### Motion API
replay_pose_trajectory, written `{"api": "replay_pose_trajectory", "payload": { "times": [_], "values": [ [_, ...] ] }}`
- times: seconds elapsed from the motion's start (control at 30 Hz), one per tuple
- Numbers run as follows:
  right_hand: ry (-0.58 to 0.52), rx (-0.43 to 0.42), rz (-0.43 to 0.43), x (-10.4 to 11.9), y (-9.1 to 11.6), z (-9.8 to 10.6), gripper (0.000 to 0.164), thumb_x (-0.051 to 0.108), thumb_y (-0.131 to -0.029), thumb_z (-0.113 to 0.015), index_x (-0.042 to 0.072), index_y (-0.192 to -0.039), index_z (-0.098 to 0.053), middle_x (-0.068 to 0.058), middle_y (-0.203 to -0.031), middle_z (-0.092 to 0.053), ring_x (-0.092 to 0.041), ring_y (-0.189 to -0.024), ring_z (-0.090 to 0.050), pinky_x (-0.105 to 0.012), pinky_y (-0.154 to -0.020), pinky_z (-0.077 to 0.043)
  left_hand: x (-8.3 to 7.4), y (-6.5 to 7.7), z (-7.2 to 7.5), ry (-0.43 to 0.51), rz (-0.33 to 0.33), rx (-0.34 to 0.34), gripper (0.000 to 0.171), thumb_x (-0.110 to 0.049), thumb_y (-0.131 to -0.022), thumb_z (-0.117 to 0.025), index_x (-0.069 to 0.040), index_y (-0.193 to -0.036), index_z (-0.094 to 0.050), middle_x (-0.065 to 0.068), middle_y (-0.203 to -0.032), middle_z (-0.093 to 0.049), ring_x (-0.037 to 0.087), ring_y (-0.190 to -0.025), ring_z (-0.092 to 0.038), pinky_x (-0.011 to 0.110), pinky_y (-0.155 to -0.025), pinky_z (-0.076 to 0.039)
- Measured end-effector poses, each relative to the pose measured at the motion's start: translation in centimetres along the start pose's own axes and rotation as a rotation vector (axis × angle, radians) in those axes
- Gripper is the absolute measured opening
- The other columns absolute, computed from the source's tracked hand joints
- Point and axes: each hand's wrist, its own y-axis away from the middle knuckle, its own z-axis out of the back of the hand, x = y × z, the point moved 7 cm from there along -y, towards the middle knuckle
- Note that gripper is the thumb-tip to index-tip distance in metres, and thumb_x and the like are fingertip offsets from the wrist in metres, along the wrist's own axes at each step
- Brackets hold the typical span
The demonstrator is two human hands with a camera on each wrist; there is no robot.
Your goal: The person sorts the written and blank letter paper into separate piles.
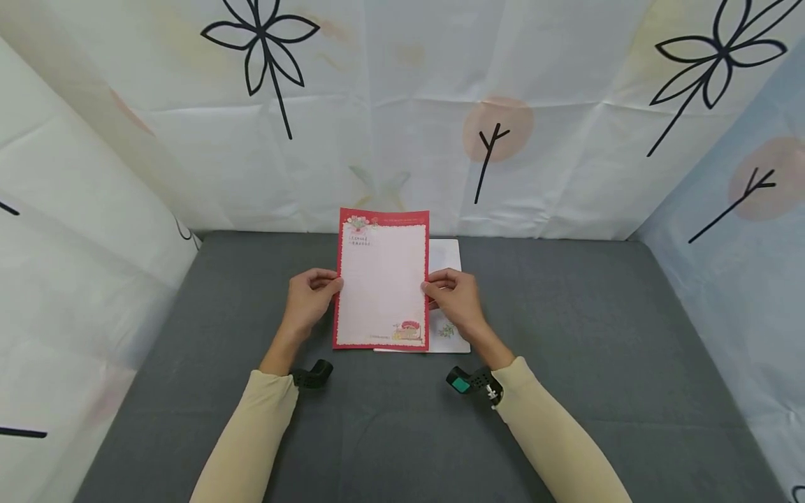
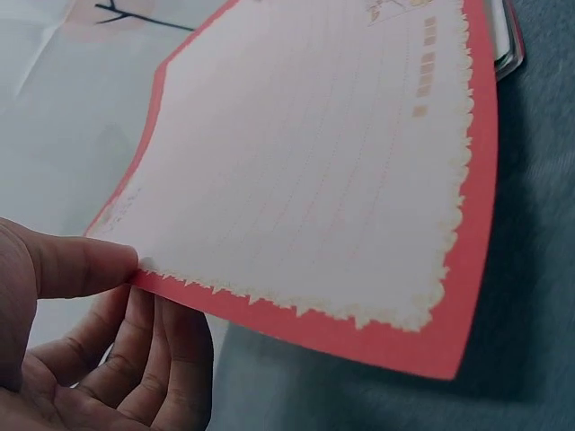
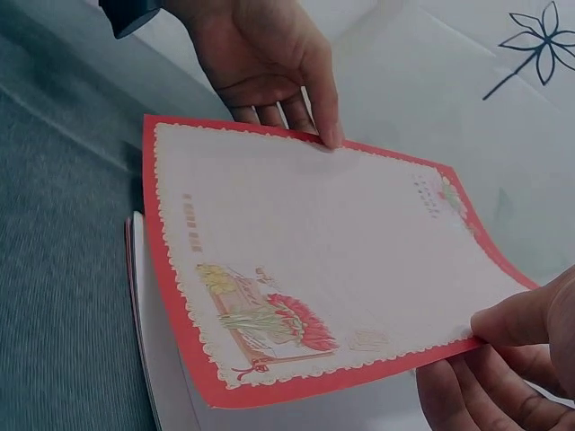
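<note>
A sheet of letter paper (image 1: 382, 286) with a red border, a flower print at its top left and another print at its lower right is held up between both hands. My left hand (image 1: 311, 297) pinches its left edge, thumb on the printed face and fingers behind, as the left wrist view shows. At the opposite edge, my right hand (image 1: 458, 297) pinches the sheet the same way. Behind and below the sheet lies a white pad or stack of paper (image 1: 449, 335), mostly covered; in the right wrist view its layered edge (image 3: 139, 269) shows.
A dark grey cloth (image 1: 566, 335) covers the table. Pale fabric walls (image 1: 402, 154) with printed plants stand at the back and both sides. Each wrist carries a black camera mount, one at the left wrist (image 1: 312, 375) and one at the right wrist (image 1: 472, 382).
</note>
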Motion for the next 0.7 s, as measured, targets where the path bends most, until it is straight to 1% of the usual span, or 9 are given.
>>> {"api": "replay_pose_trajectory", "payload": {
  "times": [0.07,0.13,0.3,0.4,0.57,0.63,0.7],
  "values": [
    [-0.008,0.002,-0.011,0.1,-0.2,-0.8,0.014,0.003,-0.092,-0.072,-0.007,-0.102,-0.071,-0.022,-0.088,-0.072,-0.018,-0.064,-0.069,-0.031,-0.063,-0.060,0.1,0.0,1.0,-0.010,0.015,-0.015,0.026,-0.014,-0.099,-0.066,0.004,-0.117,-0.067,0.015,-0.101,-0.069,0.016,-0.083,-0.066,0.043,-0.082,-0.056],
    [-0.010,0.004,-0.023,0.2,-0.3,-1.7,0.014,0.003,-0.092,-0.073,-0.007,-0.101,-0.071,-0.020,-0.086,-0.072,-0.018,-0.064,-0.069,-0.032,-0.063,-0.060,0.2,-0.1,1.9,-0.021,0.034,-0.029,0.026,-0.014,-0.099,-0.066,0.004,-0.117,-0.067,0.016,-0.101,-0.069,0.015,-0.081,-0.065,0.043,-0.083,-0.056],
    [-0.026,0.016,-0.077,0.1,-0.8,-4.0,0.014,0.004,-0.091,-0.074,-0.004,-0.101,-0.072,-0.015,-0.085,-0.073,-0.016,-0.064,-0.069,-0.035,-0.065,-0.061,0.6,-0.1,4.0,-0.061,0.075,-0.027,0.032,-0.017,-0.100,-0.065,0.007,-0.121,-0.065,0.019,-0.106,-0.069,0.012,-0.081,-0.064,0.035,-0.083,-0.057],
    [-0.041,0.028,-0.107,-0.1,-1.1,-5.3,0.014,0.004,-0.091,-0.074,-0.004,-0.102,-0.072,-0.015,-0.086,-0.074,-0.015,-0.064,-0.069,-0.037,-0.068,-0.061,0.9,-0.1,5.3,-0.085,0.103,-0.018,0.034,-0.019,-0.101,-0.064,0.007,-0.124,-0.064,0.020,-0.111,-0.068,0.012,-0.083,-0.065,0.033,-0.085,-0.056],
    [-0.055,0.061,-0.124,0.1,-1.5,-7.6,0.015,0.004,-0.091,-0.073,-0.006,-0.103,-0.072,-0.020,-0.090,-0.074,-0.019,-0.067,-0.072,-0.039,-0.070,-0.061,1.8,-0.2,7.2,-0.130,0.150,-0.015,0.038,-0.022,-0.102,-0.064,0.006,-0.128,-0.062,0.021,-0.117,-0.066,0.015,-0.087,-0.064,0.031,-0.086,-0.055],
    [-0.046,0.072,-0.129,0.2,-1.6,-8.3,0.015,0.004,-0.092,-0.073,-0.006,-0.103,-0.072,-0.020,-0.090,-0.074,-0.020,-0.068,-0.072,-0.038,-0.069,-0.061,2.2,-0.3,7.8,-0.144,0.168,-0.016,0.039,-0.023,-0.102,-0.063,0.005,-0.130,-0.062,0.021,-0.119,-0.065,0.016,-0.090,-0.064,0.029,-0.085,-0.055],
    [-0.032,0.083,-0.141,0.2,-1.7,-9.0,0.014,0.004,-0.092,-0.073,-0.006,-0.102,-0.073,-0.017,-0.089,-0.074,-0.018,-0.067,-0.072,-0.037,-0.069,-0.061,2.6,-0.5,8.3,-0.160,0.184,-0.018,0.040,-0.024,-0.102,-0.063,0.005,-0.131,-0.061,0.021,-0.120,-0.065,0.017,-0.091,-0.064,0.028,-0.085,-0.054]
  ]
}}
